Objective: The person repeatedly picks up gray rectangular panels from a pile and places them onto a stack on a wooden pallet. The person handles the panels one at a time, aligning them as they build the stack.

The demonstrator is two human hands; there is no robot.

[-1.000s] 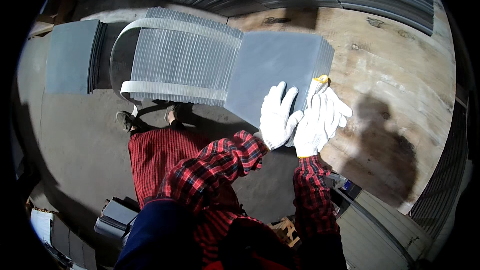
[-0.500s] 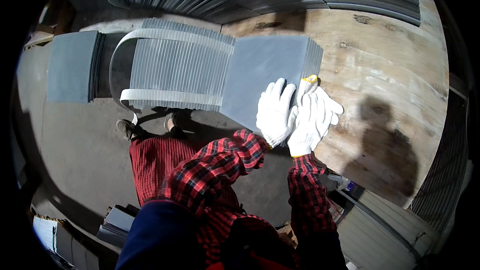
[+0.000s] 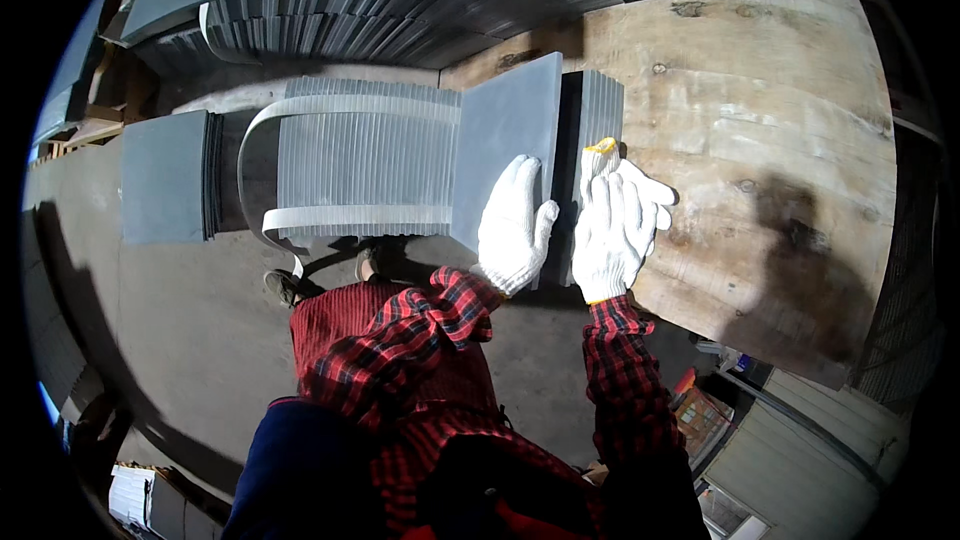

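While your left hand (image 3: 512, 230), thumb spread from its fingers, lies against the gray panel (image 3: 505, 130) between the ribbed row (image 3: 370, 150) and the end stack (image 3: 603, 105), a slipping palm could let it topple toward your right hand (image 3: 608, 240), whose grip over the loose glove (image 3: 601, 157) I cannot tell.

Looks like a workshop or warehouse, to judge by the sheer number of matching pieces: grey slabs (image 3: 370, 165) standing on edge in a row beside a stretch of knotty wooden tabletop (image 3: 740, 140), long ranks of thin sheets (image 3: 455, 0) along the back, a further pile (image 3: 165, 180) at left. Looks all the more so from the dull grey floor (image 3: 200, 320) and white work gloves (image 3: 604, 240).
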